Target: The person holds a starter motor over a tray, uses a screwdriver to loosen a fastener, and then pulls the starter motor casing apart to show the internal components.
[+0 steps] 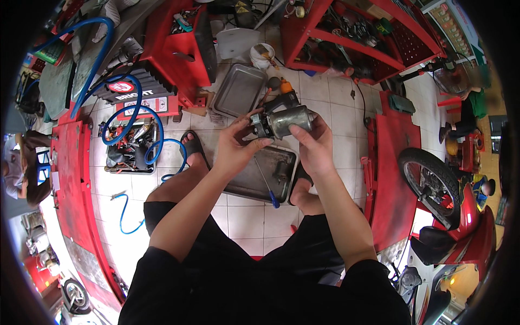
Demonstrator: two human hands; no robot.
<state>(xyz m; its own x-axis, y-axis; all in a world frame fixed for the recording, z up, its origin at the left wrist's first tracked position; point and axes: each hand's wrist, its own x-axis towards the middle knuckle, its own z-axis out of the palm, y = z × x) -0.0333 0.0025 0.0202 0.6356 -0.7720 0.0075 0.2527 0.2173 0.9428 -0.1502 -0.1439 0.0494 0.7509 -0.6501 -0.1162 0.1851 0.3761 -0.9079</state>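
My left hand [241,145] grips the dark end piece [261,124] of a metal motor, with fingers around it and thumb underneath. My right hand [313,142] holds the motor's cylindrical housing [285,117], thumb resting on its side. The motor lies nearly horizontal between my hands. Below them, a shallow metal tray [241,180] sits on the tiles between my feet, holding a dark cylindrical part [281,171]. A screwdriver with a blue handle [273,199] lies across the tray. Just beyond my hands are an empty-looking tray [236,89] and a black object [283,100], partly hidden by the motor.
A tool tray [124,157] and coiled blue hose [160,145] lie left. Red lift platforms [70,211] flank me. A red cart [352,43] and white bucket [261,56] stand ahead. A motorcycle wheel [428,184] is right; another person [19,179] sits far left.
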